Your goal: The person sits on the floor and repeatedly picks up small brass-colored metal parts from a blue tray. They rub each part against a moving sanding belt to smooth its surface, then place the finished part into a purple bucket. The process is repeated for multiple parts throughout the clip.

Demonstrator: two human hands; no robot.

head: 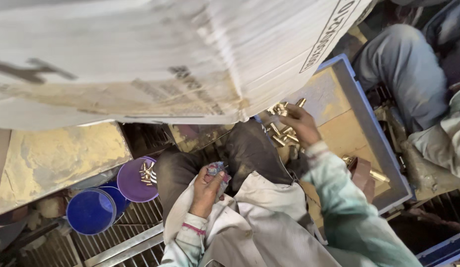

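Risk: small brass cylindrical fittings [282, 129] could spill from the overfull right hand [300, 123], which is closed around a loose handful above the blue-rimmed wooden tray [361, 106]. Right arm extends forward, wrist bent. Left hand [208, 185] rests on the lap, clenched on a crumpled multicoloured rag [217, 168].

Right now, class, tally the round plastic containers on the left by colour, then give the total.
Purple dish holding small brass pieces: 1
Blue tubs, one tucked behind the other: 2
Total: 3
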